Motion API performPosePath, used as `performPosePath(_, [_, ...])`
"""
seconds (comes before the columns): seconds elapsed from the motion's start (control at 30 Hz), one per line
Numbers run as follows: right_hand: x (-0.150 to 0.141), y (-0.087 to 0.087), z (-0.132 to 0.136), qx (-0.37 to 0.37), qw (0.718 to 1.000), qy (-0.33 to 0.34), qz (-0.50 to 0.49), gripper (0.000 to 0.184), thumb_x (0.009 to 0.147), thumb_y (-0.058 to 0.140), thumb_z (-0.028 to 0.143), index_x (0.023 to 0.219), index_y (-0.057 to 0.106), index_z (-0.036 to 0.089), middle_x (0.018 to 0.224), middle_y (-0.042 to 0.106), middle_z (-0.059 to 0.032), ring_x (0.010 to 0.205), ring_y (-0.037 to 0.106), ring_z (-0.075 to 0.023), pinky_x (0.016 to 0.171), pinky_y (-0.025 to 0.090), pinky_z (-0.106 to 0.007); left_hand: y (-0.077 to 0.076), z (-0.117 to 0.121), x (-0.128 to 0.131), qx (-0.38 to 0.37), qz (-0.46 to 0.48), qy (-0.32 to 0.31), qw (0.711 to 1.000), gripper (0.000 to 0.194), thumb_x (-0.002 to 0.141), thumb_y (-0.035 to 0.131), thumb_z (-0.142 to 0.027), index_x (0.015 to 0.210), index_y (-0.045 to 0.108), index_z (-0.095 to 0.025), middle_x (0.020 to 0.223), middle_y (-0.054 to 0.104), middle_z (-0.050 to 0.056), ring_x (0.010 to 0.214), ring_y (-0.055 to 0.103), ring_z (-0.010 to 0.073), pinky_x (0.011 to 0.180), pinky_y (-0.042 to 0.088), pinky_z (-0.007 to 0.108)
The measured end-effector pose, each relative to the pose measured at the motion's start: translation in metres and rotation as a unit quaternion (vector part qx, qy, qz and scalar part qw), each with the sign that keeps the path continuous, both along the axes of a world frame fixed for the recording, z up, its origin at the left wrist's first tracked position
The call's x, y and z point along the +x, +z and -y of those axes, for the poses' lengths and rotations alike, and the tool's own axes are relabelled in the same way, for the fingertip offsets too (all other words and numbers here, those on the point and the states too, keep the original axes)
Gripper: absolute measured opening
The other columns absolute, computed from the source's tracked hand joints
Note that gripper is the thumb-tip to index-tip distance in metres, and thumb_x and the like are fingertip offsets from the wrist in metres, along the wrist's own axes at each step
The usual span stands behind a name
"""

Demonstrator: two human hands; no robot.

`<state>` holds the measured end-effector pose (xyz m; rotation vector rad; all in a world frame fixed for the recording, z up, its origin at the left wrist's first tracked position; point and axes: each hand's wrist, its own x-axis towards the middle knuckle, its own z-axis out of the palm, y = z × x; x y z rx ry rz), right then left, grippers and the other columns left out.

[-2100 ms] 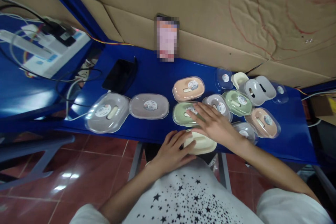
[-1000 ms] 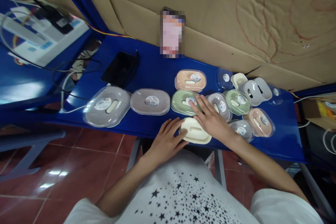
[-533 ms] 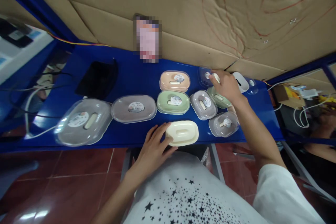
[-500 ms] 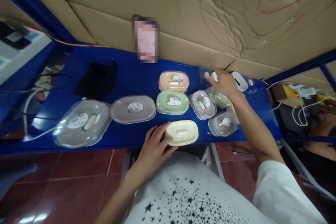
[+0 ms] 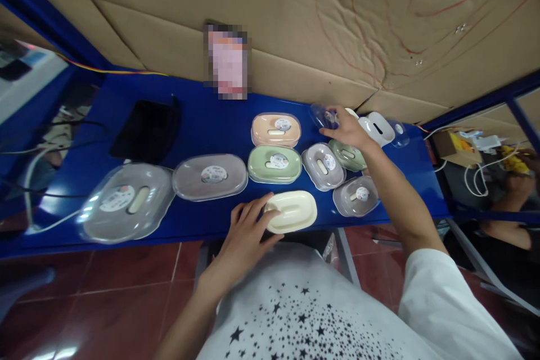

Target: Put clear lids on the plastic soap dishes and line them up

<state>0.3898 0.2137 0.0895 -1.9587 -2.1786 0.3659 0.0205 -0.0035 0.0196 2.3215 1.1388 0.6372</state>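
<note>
My left hand (image 5: 248, 228) holds the left end of a cream oval plastic dish (image 5: 297, 211) at the table's front edge, one finger over the rim. The dish has no cover on it, and its middle is recessed. At the back, my right hand (image 5: 348, 129) has thumb and fingers closed on a clear plastic lid (image 5: 319, 117) with a round sticker. Just behind that hand, a cream piece shows partly. Near it sit a lidded green dish (image 5: 350, 156), a lidded mauve dish (image 5: 324, 167) and an uncovered white dish (image 5: 377, 129).
More lidded dishes stand on the blue table (image 5: 206, 118): peach (image 5: 276, 130), green (image 5: 275, 164), mauve (image 5: 210, 177) and a large grey one (image 5: 129, 202). A black object (image 5: 145, 129) lies at left. Cardboard (image 5: 287, 28) lines the back. Another person's arm (image 5: 512, 202) shows far right.
My right hand has closed round the clear lid, which now tilts and sits slightly further left. My left hand stays on the cream dish, one finger further over its rim. The view shifted slightly.
</note>
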Motion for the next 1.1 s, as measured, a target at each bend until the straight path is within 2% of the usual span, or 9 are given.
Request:
performPosePath(0.13, [0.001,0.023,0.035,0.036,0.986,-0.007,-0.164,0.074,0.088,0.069,0.058,0.15,0.044,0.029,0.156,0.057,-0.0114,0.137,0.062,-0.0343,0.104,0.059,-0.052,0.002,-0.008,0.0,-0.031,0.008,-0.005,0.999,0.055,0.097,0.077,-0.033,0.147,0.055,-0.029,0.161,0.056,0.013,0.14,0.057,0.0349,0.111,0.045,0.052])
performPosePath(0.27, [-0.014,0.049,0.109,0.015,0.972,0.064,-0.227,0.065,0.095,0.067,0.056,0.15,0.041,0.035,0.166,0.047,-0.0116,0.148,0.055,-0.0349,0.11,0.058,-0.054,0.008,-0.017,0.001,-0.067,0.016,-0.026,0.997,0.07,0.095,0.078,-0.03,0.157,0.045,-0.031,0.159,0.057,0.011,0.143,0.055,0.0343,0.11,0.047,0.049])
performPosePath(0.33, [-0.027,0.054,0.151,-0.005,0.965,0.107,-0.24,0.061,0.095,0.071,0.051,0.147,0.043,0.035,0.165,0.048,-0.011,0.151,0.053,-0.0329,0.116,0.055,-0.054,0.01,-0.02,0.001,-0.082,0.014,-0.034,0.996,0.073,0.095,0.078,-0.029,0.159,0.042,-0.031,0.159,0.057,0.01,0.143,0.055,0.0335,0.112,0.046,0.049])
performPosePath(0.43, [-0.046,0.042,0.202,-0.023,0.967,0.149,-0.207,0.057,0.097,0.072,0.042,0.146,0.046,0.034,0.161,0.053,-0.0107,0.151,0.053,-0.0301,0.12,0.052,-0.054,0.008,-0.022,0.001,-0.089,0.018,-0.04,0.995,0.08,0.097,0.076,-0.031,0.165,0.035,-0.031,0.158,0.058,0.01,0.142,0.056,0.0334,0.114,0.046,0.049])
performPosePath(0.57, [-0.068,0.005,0.235,0.028,0.965,0.233,-0.115,0.054,0.1,0.068,0.033,0.15,0.048,0.031,0.161,0.054,-0.0118,0.161,0.039,-0.0324,0.123,0.048,-0.06,0.001,-0.025,0.001,-0.086,0.019,-0.037,0.995,0.091,0.097,0.076,-0.041,0.171,0.025,-0.033,0.159,0.058,0.011,0.141,0.057,0.0344,0.111,0.048,0.05])
performPosePath(0.7, [-0.075,-0.009,0.239,0.027,0.96,0.267,-0.075,0.053,0.102,0.062,0.03,0.153,0.05,0.028,0.16,0.057,-0.0123,0.16,0.039,-0.032,0.121,0.05,-0.057,0.001,-0.026,-0.002,-0.081,0.015,-0.041,0.996,0.095,0.097,0.076,-0.045,0.173,0.019,-0.033,0.16,0.057,0.012,0.139,0.059,0.0338,0.11,0.05,0.05])
performPosePath(0.83, [-0.051,0.011,0.221,0.069,0.971,0.211,-0.092,0.051,0.102,0.066,0.034,0.15,0.051,0.031,0.162,0.054,-0.0117,0.16,0.04,-0.0336,0.125,0.045,-0.062,0.003,-0.024,-0.006,-0.063,-0.016,-0.047,0.997,0.081,0.1,0.074,-0.04,0.169,0.032,-0.037,0.161,0.056,0.01,0.14,0.057,0.0336,0.11,0.049,0.05])
performPosePath(0.97, [-0.004,0.023,0.173,0.13,0.98,0.101,-0.113,0.049,0.1,0.069,0.039,0.145,0.053,0.028,0.162,0.052,-0.0163,0.155,0.047,-0.0341,0.124,0.043,-0.062,0.0,-0.023,-0.011,-0.018,-0.018,-0.06,0.998,0.05,0.1,0.073,-0.034,0.148,0.06,-0.04,0.165,0.052,0.007,0.141,0.057,0.0346,0.108,0.05,0.052])
performPosePath(1.1, [0.025,0.01,0.106,0.111,0.983,0.105,-0.105,0.049,0.098,0.068,0.049,0.139,0.059,0.024,0.156,0.059,-0.0184,0.15,0.053,-0.033,0.123,0.043,-0.058,-0.005,-0.025,-0.012,-0.005,-0.018,-0.059,0.998,0.047,0.099,0.074,-0.032,0.144,0.064,-0.039,0.164,0.053,0.006,0.139,0.058,0.0353,0.106,0.052,0.054])
